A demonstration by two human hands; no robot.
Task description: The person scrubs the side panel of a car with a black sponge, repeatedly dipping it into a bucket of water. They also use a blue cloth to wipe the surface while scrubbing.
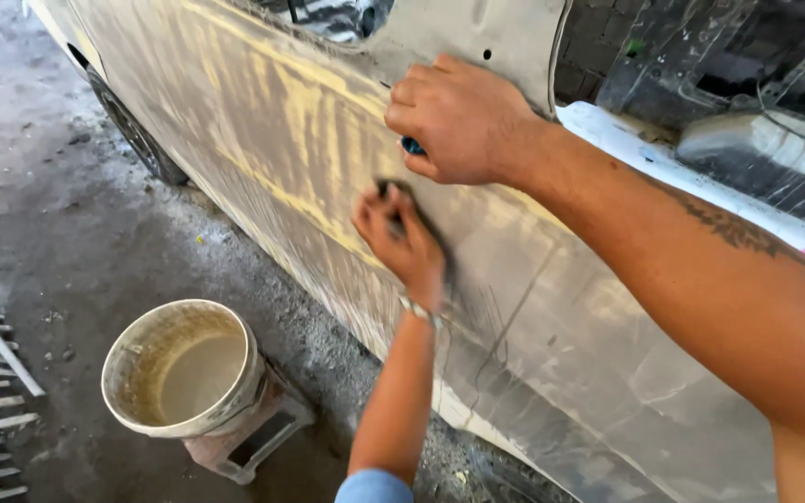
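Your right hand [463, 121] is fisted against the car panel [552, 373], closed on a small blue thing [412, 145]; only its tip shows, can't tell what it is. Your left hand [401, 237] is just below, pressed flat on the panel, fingers clamped over a dark pad [393, 189]. Hands are near each other, not touching. There's a bracelet [418, 310] on the left wrist. The panel is dull grey, streaked with yellow filler [300, 121] left of both hands. A bucket [184, 368] of murky water sits on a small stand [253, 442] on the floor, well below the hands. A wheel [132, 135] is further along the car.
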